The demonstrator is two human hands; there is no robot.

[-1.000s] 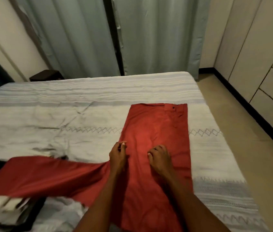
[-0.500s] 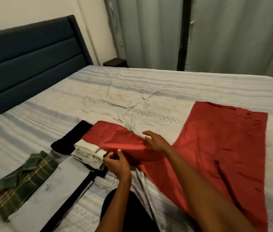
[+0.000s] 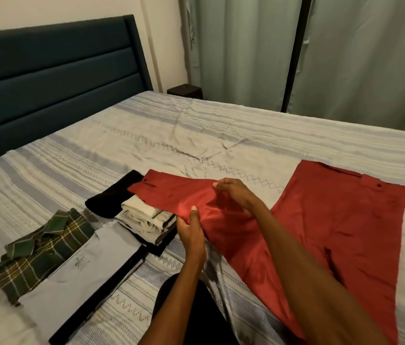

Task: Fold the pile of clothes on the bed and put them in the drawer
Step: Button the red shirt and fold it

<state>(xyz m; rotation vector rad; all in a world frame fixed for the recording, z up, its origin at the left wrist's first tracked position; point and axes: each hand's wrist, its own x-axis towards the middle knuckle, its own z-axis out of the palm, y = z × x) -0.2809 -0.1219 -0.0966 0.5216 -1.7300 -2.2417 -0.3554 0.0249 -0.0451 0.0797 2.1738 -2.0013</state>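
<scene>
A pair of red trousers (image 3: 340,220) lies spread on the striped bed cover (image 3: 196,135). Its waist end lies flat at the right and its leg end is lifted to the left. My left hand (image 3: 191,227) grips the near edge of the raised leg. My right hand (image 3: 233,192) pinches the far edge of the same leg. The leg's hem hangs over a folded cream garment (image 3: 144,217) and a black garment (image 3: 112,197). Further left lie a green plaid shirt (image 3: 39,252) and a grey folded shirt (image 3: 79,275).
A dark blue headboard (image 3: 47,78) stands at the left. Pale curtains (image 3: 345,58) hang behind the bed and a dark side table (image 3: 184,92) sits in the corner. No drawer is in view.
My view swung left from the waist toward the headboard. Both hands left the trouser middle, took hold of the leg end and raised it over the folded pile.
</scene>
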